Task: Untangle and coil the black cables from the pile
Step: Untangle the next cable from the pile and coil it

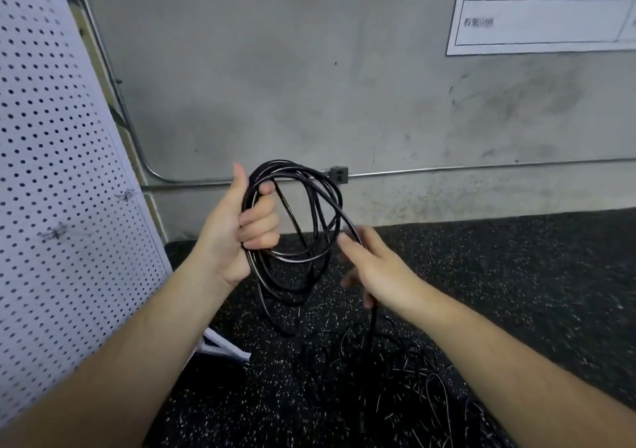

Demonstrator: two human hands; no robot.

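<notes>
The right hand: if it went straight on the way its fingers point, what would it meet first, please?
Most likely the coil in the left hand: the right hand, holding the cable, points up-left at the loops. Depth is unclear, so it might pass in front.

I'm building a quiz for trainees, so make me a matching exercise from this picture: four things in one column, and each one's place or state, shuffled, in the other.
1. left hand
2. right hand
3. cable pile
4. perforated panel

A. lies on the speckled floor
B. grips the coil
C. stands at the left edge
D. holds the strand trailing down

Pairs: 1-B, 2-D, 3-A, 4-C.
</notes>
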